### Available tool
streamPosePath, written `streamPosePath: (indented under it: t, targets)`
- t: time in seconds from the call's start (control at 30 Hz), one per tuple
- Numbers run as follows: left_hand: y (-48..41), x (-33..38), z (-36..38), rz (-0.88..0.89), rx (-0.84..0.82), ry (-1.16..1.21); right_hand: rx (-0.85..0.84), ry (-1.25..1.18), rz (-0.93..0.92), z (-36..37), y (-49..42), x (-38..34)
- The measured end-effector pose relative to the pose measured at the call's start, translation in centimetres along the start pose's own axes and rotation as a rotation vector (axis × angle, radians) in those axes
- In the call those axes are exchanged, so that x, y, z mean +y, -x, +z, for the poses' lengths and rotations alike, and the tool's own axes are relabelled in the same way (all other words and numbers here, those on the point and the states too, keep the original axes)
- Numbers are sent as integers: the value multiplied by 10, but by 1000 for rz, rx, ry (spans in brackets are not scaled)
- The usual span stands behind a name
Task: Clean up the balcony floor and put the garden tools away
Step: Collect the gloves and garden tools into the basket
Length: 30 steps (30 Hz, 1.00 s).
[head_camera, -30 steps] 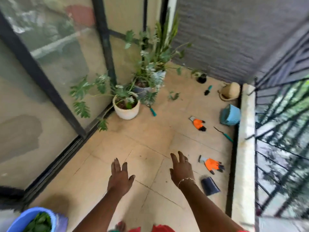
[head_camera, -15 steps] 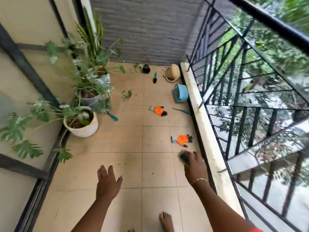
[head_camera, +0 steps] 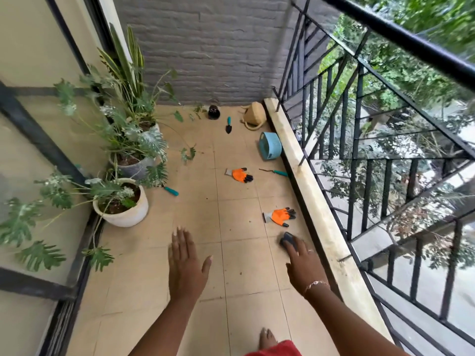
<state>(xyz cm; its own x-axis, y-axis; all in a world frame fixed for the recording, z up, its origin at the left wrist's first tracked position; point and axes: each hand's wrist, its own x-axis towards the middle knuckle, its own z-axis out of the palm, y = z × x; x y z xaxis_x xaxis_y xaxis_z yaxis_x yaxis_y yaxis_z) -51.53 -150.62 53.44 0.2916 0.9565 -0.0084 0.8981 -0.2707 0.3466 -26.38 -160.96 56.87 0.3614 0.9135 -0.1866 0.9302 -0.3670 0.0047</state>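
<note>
My right hand [head_camera: 304,263] reaches low over the tiled floor, its fingers lying on a small dark brush-like thing [head_camera: 287,239] next to the ledge; whether they grip it is unclear. My left hand [head_camera: 186,263] hovers flat and holds nothing. Just beyond the right hand lies an orange glove [head_camera: 280,216], with a second orange glove [head_camera: 240,174] farther on. A teal-handled trowel [head_camera: 228,124], a thin teal-handled tool [head_camera: 275,172] and another teal handle [head_camera: 171,191] by the pots lie scattered. A blue basket [head_camera: 270,146] lies tipped on its side.
Potted plants, the nearest in a white pot [head_camera: 126,214], line the glass wall on the left. A straw hat [head_camera: 253,115] and a small black pot [head_camera: 213,111] sit by the grey brick wall. Loose leaves [head_camera: 187,153] lie on the tiles. A concrete ledge [head_camera: 308,181] with black railing bounds the right.
The view has swung right, from the glass wall toward the railing. My right hand has moved forward and right onto the dark thing by the ledge. My left hand stays flat.
</note>
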Motion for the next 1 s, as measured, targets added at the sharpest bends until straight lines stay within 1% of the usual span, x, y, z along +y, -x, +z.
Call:
streamPosePath:
  t: [0.2,0.37,0.5,0.57,0.67,0.73,0.87,1.0]
  targets:
    - [-42,15,-4,27,13,-48,-16,39,-128,-6,-37,-20]
    - [-98,25,-1,12,26,-76,2,22,-207,0,-106,-5]
    - [-148,43,-3,-18,3,-72,18,14,-220,-27,-167,11]
    - [-173,54,-3,-29,-12,-64,53,-1,-228,-35,-196,23]
    - [-211,73,-5,-54,38,-77,98,9,-272,-47,-240,42]
    - [-234,83,-7,-67,22,-93,121,23,-273,-53,-266,47]
    - [-276,87,-6,-38,34,-133,175,14,-333,-65,-311,36]
    - [-319,81,4,-121,-14,-81,226,26,-388,-69,-358,22]
